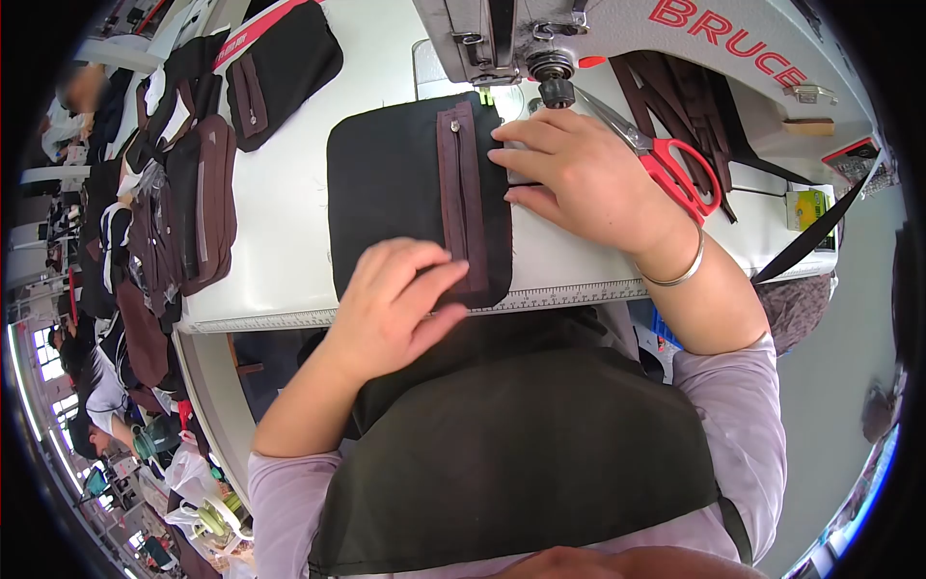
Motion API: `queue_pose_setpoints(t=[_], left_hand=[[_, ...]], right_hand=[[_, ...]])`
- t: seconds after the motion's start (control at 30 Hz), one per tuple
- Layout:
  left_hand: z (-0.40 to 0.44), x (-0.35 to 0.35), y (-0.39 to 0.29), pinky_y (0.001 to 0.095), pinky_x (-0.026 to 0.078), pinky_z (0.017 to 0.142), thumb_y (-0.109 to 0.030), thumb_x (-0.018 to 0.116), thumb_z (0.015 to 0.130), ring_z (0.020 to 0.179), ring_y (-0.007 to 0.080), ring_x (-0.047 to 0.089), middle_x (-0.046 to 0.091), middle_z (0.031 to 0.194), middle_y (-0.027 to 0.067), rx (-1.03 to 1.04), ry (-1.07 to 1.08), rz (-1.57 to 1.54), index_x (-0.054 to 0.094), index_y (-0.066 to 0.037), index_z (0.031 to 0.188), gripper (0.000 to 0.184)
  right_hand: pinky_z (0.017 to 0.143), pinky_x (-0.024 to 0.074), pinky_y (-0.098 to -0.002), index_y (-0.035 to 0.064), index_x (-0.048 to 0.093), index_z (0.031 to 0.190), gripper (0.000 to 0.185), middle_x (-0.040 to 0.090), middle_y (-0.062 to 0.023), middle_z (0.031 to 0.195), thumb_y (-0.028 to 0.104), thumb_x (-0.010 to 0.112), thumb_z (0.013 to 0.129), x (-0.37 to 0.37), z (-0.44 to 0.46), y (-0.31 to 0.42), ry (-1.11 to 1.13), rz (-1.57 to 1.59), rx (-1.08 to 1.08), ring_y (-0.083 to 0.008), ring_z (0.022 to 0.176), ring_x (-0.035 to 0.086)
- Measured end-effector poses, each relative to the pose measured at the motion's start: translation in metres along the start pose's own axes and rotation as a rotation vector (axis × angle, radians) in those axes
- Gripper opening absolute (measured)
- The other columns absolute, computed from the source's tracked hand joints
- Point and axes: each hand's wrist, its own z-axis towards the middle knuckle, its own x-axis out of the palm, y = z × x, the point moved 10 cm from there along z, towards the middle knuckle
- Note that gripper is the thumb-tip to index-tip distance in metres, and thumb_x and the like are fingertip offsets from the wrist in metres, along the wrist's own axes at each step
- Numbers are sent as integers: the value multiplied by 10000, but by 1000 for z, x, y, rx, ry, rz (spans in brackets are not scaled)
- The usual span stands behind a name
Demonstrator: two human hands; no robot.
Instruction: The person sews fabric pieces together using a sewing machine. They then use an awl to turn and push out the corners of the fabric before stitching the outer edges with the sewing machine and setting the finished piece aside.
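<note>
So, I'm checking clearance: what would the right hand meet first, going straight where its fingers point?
Probably the brown zipper strip on the black panel. The right hand has its fingertips over the panel's edge; whether they'd pass above the strip is unclear.

Pale lilac-grey sleeves, the left sleeve [289,492] and the right sleeve [745,425], end near the elbows. A dark olive-black apron [521,454] covers the torso, with a dark strap [735,531] at the right side. A slim silver-coloured bangle [694,267] rings the right wrist [670,249]; the left hand [384,309] and right hand [588,179] are ungloved.
</note>
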Motion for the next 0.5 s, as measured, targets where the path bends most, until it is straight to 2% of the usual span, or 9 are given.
queue_pose_setpoints(t=[0.07, 0.17, 0.2, 0.27, 0.37, 0.5], left_hand=[[19, -10, 5, 442, 472, 939, -118, 784, 769, 1078, 332, 608, 604, 1190, 117, 10, -14, 12, 662, -41, 1140, 398], [49, 3, 24, 535, 398, 1095, -266, 777, 828, 1324, 337, 491, 531, 1407, 128, 1, 56, 137, 609, -50, 1291, 538], [53, 6, 28, 535, 398, 1095, -266, 777, 828, 1324, 337, 491, 531, 1407, 128, -4, 43, 141, 609, -50, 1291, 538], [55, 25, 42, 626, 313, 1146, -404, 752, 853, 1445, 318, 366, 447, 1518, 112, -58, 139, 249, 551, -76, 1391, 661], [56, 28, 45, 680, 292, 1133, -481, 733, 854, 1466, 310, 337, 419, 1543, 102, -95, 173, 256, 522, -95, 1428, 724], [63, 27, 47, 688, 313, 1113, -497, 759, 817, 1465, 304, 343, 429, 1527, 102, -76, 183, 282, 556, -86, 1389, 734]], right_hand=[[936, 511, -417, 59, 709, 1130, 397, 666, -82, 1206, 135, 801, 751, 0, 1, 0, 28, 2, 17, -293, 1079, 618], [939, 510, -414, 60, 709, 1128, 398, 670, -81, 1202, 138, 804, 749, -1, 3, 2, 46, -15, 22, -290, 1082, 621], [939, 510, -414, 60, 709, 1128, 398, 670, -81, 1202, 138, 804, 749, -2, 3, 4, 49, -19, 8, -290, 1082, 621], [935, 511, -405, 59, 708, 1118, 391, 664, -79, 1222, 144, 807, 749, -4, 3, 2, 40, -25, 21, -292, 1085, 621], [931, 512, -403, 55, 704, 1124, 395, 657, -85, 1241, 141, 806, 753, -8, 1, -1, 44, -29, 58, -296, 1093, 620], [923, 512, -409, 52, 692, 1142, 422, 648, -102, 1255, 147, 810, 749, -16, 1, 2, 62, -27, 100, -307, 1092, 619]])
